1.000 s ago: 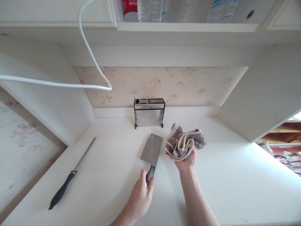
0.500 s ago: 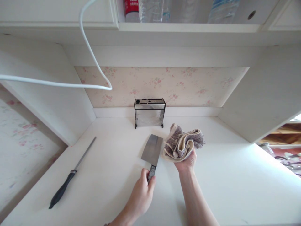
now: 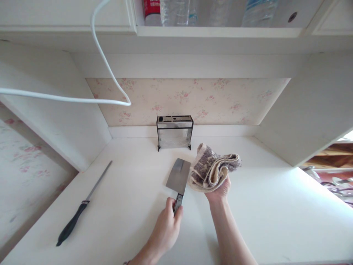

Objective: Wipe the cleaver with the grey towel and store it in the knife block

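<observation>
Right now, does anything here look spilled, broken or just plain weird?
Nothing looks spilled or broken. The oddest thing is the bent white cable, dangling across the upper left. Also, the broad steel cleaver in the left hand has a dark handle mottled with pale patches, perhaps worn.

Looks like a home kitchen to me, tbh. There's cream wallpaper with little pink flowers [image 3: 182, 97] behind a plain white countertop [image 3: 132, 184], a white panelled cupboard door [image 3: 66, 16] up top and clear plastic bottles [image 3: 175, 13] beside it. Plus proper kitchen gear: a broad-bladed grey metal cleaver [image 3: 178, 177], a black-handled sharpening steel [image 3: 85, 202] and a slim black-framed knife block [image 3: 175, 137] with a slotted top.
</observation>
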A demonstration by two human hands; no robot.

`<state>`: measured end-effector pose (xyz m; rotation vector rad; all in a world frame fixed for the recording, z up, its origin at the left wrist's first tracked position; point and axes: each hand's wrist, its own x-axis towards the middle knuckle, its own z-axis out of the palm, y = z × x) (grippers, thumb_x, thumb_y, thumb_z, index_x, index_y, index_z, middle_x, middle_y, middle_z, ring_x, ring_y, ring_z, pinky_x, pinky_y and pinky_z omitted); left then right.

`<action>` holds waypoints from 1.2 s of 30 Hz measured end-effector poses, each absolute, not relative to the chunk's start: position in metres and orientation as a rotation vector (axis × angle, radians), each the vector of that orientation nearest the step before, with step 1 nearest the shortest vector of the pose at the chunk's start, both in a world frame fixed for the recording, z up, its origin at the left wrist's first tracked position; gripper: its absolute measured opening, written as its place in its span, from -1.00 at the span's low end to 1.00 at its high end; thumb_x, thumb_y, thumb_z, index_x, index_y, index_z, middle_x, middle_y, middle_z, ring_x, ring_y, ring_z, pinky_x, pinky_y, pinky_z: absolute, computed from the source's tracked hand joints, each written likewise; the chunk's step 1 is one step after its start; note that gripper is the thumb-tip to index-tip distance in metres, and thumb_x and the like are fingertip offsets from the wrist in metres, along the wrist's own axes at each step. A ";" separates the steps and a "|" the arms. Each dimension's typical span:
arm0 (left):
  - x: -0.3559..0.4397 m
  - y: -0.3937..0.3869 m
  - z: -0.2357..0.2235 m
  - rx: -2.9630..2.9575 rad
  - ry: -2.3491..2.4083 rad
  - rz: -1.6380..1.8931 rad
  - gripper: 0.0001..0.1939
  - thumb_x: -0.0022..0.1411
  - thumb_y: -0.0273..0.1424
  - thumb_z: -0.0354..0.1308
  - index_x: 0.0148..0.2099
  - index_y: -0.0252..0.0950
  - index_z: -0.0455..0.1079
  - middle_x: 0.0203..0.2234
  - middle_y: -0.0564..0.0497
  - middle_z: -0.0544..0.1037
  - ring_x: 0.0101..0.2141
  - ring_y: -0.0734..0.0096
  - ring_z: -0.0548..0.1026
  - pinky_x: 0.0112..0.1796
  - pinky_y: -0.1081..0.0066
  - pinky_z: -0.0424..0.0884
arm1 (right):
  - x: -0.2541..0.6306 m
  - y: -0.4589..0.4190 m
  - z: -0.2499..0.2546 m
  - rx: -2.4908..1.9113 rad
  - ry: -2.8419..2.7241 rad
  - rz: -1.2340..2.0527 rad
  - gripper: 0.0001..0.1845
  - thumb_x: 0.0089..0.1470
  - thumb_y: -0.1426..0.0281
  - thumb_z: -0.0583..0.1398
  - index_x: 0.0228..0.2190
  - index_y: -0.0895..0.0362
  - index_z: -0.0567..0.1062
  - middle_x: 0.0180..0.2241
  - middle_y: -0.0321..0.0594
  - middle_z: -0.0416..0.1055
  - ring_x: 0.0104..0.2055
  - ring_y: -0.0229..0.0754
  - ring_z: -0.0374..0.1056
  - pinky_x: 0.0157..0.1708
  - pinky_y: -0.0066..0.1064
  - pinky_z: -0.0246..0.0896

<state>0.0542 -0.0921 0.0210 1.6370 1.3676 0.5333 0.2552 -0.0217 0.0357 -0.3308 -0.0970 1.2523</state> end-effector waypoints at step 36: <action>0.073 -0.087 0.040 2.129 1.441 0.330 -0.85 0.20 -0.30 0.01 -0.18 -0.21 0.25 -0.45 -0.02 0.57 -0.41 0.24 0.54 -0.42 0.40 0.21 | 0.251 -0.026 0.034 -0.382 -0.127 1.300 -0.68 0.01 0.13 0.19 -0.23 0.01 0.53 -0.31 -0.30 0.58 -0.14 -0.06 0.48 0.03 -0.01 0.26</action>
